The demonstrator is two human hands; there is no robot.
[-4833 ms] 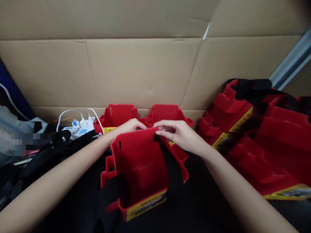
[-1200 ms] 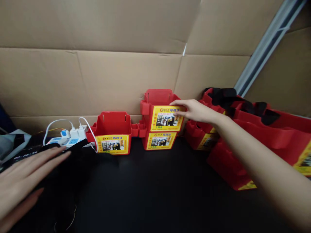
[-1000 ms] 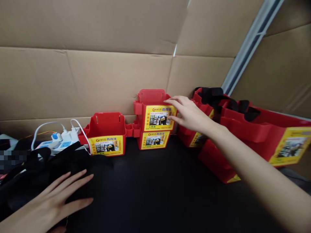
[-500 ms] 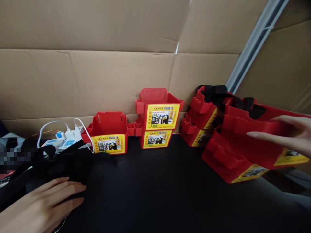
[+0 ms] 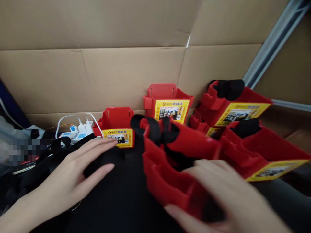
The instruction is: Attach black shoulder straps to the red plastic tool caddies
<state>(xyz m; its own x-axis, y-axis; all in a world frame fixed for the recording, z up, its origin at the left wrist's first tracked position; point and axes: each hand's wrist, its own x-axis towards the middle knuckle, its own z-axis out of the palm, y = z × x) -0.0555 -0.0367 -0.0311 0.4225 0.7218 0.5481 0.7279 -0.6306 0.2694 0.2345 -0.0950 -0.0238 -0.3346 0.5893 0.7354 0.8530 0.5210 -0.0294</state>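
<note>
My right hand (image 5: pixel 218 194) grips the near wall of a red plastic tool box (image 5: pixel 167 181), thumb outside and fingers over the rim. A black strap (image 5: pixel 155 129) is bunched inside that box and hangs over its edge. The box is tilted and somewhat blurred. My left hand (image 5: pixel 82 171) is held out with thumb and fingers apart, holding nothing, above black straps (image 5: pixel 55 158) on the dark table. Behind its fingertips stands another red tool box (image 5: pixel 119 121) with a yellow label.
Red tool boxes (image 5: pixel 162 90) are stacked against the cardboard wall (image 5: pixel 136 71). To the right stand more red boxes (image 5: pixel 218 113) with black straps inside, one (image 5: pixel 267 145) nearer me. A white power strip (image 5: pixel 77 134) with plugs and cables lies at the left on the black table (image 5: pixel 109 207).
My right hand has brought the upper box of the near right stack leftward and closer, leaving the lower one behind. My left hand has lifted and moved right. The view has shifted slightly.
</note>
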